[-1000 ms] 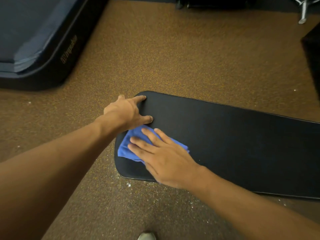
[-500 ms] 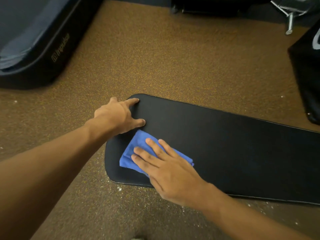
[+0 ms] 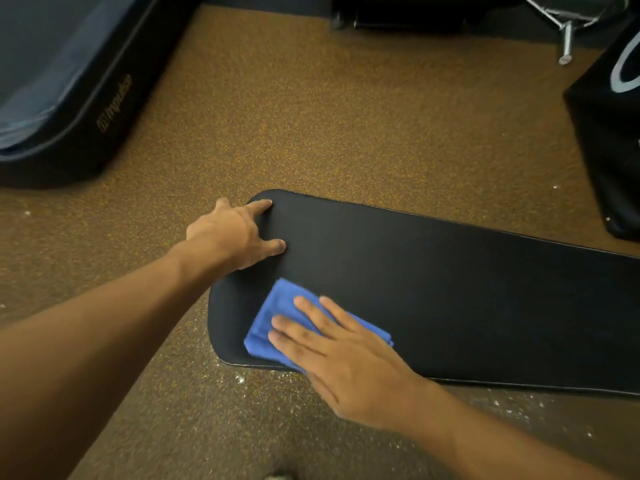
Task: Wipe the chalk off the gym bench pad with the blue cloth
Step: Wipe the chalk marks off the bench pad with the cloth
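Now pressing folded blue cloth (image 3: 277, 320) flat under right hand (image 3: 349, 362), fingers (image 3: 311, 310) spread, near rounded end of long black padded bench (image 3: 450, 289); left hand (image 3: 232, 237) bracing the end, fingers splayed.

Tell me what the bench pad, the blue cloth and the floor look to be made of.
Bench pad: smooth matte black vinyl or leatherette, judging by its faint sheen and piped edge.
Blue cloth: soft woven or microfibre fabric; it folds and creases.
Floor: speckled brown, granular, probably rubber gym flooring.

bench pad (image 3: 450, 299): right end cut off | blue cloth (image 3: 273, 313): partly under right hand (image 3: 349, 362)
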`<state>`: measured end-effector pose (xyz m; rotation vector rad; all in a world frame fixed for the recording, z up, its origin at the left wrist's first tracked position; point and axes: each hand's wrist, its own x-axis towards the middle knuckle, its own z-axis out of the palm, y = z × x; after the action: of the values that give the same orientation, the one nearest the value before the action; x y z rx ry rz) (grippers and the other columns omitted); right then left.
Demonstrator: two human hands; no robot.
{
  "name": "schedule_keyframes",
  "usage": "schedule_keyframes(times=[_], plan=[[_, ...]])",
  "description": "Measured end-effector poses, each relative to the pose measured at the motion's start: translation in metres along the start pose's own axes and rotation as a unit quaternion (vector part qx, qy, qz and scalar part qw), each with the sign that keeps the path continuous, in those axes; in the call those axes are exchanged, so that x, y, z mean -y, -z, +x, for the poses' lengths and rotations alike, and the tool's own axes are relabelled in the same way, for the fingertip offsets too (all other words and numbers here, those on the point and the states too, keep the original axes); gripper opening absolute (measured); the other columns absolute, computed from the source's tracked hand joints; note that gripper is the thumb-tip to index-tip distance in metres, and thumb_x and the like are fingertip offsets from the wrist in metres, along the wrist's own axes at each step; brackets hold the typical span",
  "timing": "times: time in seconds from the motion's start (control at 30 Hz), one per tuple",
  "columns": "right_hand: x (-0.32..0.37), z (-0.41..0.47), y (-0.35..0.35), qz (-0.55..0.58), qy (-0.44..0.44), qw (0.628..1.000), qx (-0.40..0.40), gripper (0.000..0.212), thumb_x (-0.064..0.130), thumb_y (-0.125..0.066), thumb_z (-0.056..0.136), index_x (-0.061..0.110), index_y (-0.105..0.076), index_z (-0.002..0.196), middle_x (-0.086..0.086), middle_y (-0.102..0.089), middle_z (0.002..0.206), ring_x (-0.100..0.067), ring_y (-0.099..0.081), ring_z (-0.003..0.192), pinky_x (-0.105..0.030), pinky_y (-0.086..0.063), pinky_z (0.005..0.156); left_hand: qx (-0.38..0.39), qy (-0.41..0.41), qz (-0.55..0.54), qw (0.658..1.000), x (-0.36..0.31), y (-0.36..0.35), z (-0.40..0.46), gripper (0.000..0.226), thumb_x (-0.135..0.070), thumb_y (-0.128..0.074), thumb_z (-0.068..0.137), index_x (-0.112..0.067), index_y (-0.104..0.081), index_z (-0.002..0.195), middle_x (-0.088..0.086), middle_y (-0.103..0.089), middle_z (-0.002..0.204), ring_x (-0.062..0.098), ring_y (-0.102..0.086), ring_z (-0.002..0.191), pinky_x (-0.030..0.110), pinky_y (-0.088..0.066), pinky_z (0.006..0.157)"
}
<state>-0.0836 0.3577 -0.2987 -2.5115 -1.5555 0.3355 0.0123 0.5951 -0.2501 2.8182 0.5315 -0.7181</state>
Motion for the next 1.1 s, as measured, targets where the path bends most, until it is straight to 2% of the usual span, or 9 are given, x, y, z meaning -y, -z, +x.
schedule_keyframes(times=[0.13, 0.23, 0.3, 0.43, 0.57, 0.77, 0.9, 0.97, 1.1], plan=[[-0.029, -0.021, 0.005, -0.029, 0.037, 0.998, 0.034, 0.061, 0.031, -0.039, 0.105, 0.025, -0.019, 0.162, 0.005, -0.018, 0.170, -0.021, 0.000, 0.157, -0.044, -0.005, 0.123, 0.004, 0.002, 0.000, 1.000, -0.002, 0.000, 0.000, 0.089, -0.078, -0.060, 0.078, -0.054, -0.020, 0.153, 0.013, -0.036, 0.148, 0.041, -0.053, 0.128, 0.049, -0.043, 0.105], [-0.027, 0.007, 0.007, -0.015, -0.048, 0.999, -0.011, 0.059, 0.029, -0.036, 0.102, 0.022, -0.026, 0.160, 0.003, -0.025, 0.168, -0.026, -0.011, 0.157, -0.047, -0.010, 0.123, -0.001, 0.003, 0.001, 1.000, -0.001, -0.001, 0.002, 0.089, -0.079, -0.061, 0.077, -0.055, -0.020, 0.152, 0.013, -0.035, 0.149, 0.041, -0.052, 0.129, 0.049, -0.042, 0.105], [-0.008, 0.021, 0.002, 0.011, -0.100, 0.994, -0.044, 0.061, 0.027, -0.039, 0.101, 0.020, -0.026, 0.160, 0.002, -0.024, 0.168, -0.029, -0.011, 0.156, -0.048, -0.007, 0.125, -0.004, 0.002, -0.002, 1.000, 0.000, -0.003, 0.003, 0.089, -0.079, -0.061, 0.075, -0.056, -0.021, 0.152, 0.013, -0.037, 0.148, 0.041, -0.053, 0.128, 0.049, -0.043, 0.105], [0.013, -0.007, -0.008, 0.010, -0.023, 1.000, -0.005, 0.064, 0.025, -0.041, 0.101, 0.019, -0.020, 0.161, 0.002, -0.019, 0.170, -0.027, -0.002, 0.157, -0.047, -0.002, 0.126, -0.003, -0.004, 0.004, 1.000, 0.003, -0.003, 0.004, 0.092, -0.082, -0.061, 0.073, -0.056, -0.021, 0.152, 0.015, -0.038, 0.146, 0.041, -0.052, 0.130, 0.050, -0.043, 0.106], [-0.014, -0.028, -0.004, -0.010, 0.032, 0.999, 0.042, 0.062, 0.029, -0.038, 0.103, 0.023, -0.017, 0.162, 0.004, -0.016, 0.170, -0.024, 0.002, 0.157, -0.047, -0.007, 0.126, -0.001, -0.002, 0.007, 1.000, 0.000, -0.001, 0.004, 0.091, -0.080, -0.061, 0.075, -0.055, -0.020, 0.152, 0.015, -0.037, 0.148, 0.041, -0.051, 0.130, 0.051, -0.043, 0.106], [0.003, 0.010, -0.010, 0.001, -0.077, 0.996, -0.053, 0.060, 0.026, -0.033, 0.101, 0.017, -0.026, 0.160, -0.001, -0.026, 0.168, -0.030, -0.012, 0.156, -0.049, -0.010, 0.125, -0.011, -0.008, 0.005, 1.000, 0.004, -0.005, 0.005, 0.093, -0.083, -0.061, 0.071, -0.056, -0.022, 0.151, 0.018, -0.040, 0.146, 0.042, -0.050, 0.131, 0.052, -0.042, 0.108], [0.000, -0.037, -0.010, -0.027, -0.002, 1.000, -0.003, 0.061, 0.026, -0.034, 0.102, 0.019, -0.019, 0.161, 0.001, -0.018, 0.170, -0.028, -0.004, 0.157, -0.047, -0.004, 0.126, -0.009, -0.011, 0.008, 1.000, 0.002, -0.002, 0.003, 0.093, -0.081, -0.061, 0.073, -0.054, -0.023, 0.153, 0.018, -0.039, 0.145, 0.041, -0.051, 0.130, 0.051, -0.043, 0.108], [-0.018, -0.060, -0.007, -0.051, 0.015, 0.998, 0.015, 0.061, 0.027, -0.035, 0.102, 0.021, -0.021, 0.161, 0.003, -0.021, 0.169, -0.027, -0.008, 0.157, -0.046, -0.008, 0.125, -0.005, -0.006, 0.008, 1.000, 0.001, -0.001, 0.001, 0.092, -0.082, -0.060, 0.074, -0.054, -0.021, 0.153, 0.016, -0.037, 0.147, 0.042, -0.052, 0.129, 0.052, -0.043, 0.106], [-0.041, -0.041, -0.002, -0.039, -0.071, 0.996, -0.031, 0.059, 0.027, -0.036, 0.100, 0.018, -0.031, 0.158, 0.000, -0.032, 0.165, -0.029, -0.019, 0.155, -0.047, -0.013, 0.122, -0.004, -0.004, 0.012, 1.000, 0.000, -0.002, 0.003, 0.092, -0.082, -0.059, 0.074, -0.055, -0.020, 0.153, 0.017, -0.036, 0.149, 0.042, -0.051, 0.130, 0.052, -0.042, 0.106]])
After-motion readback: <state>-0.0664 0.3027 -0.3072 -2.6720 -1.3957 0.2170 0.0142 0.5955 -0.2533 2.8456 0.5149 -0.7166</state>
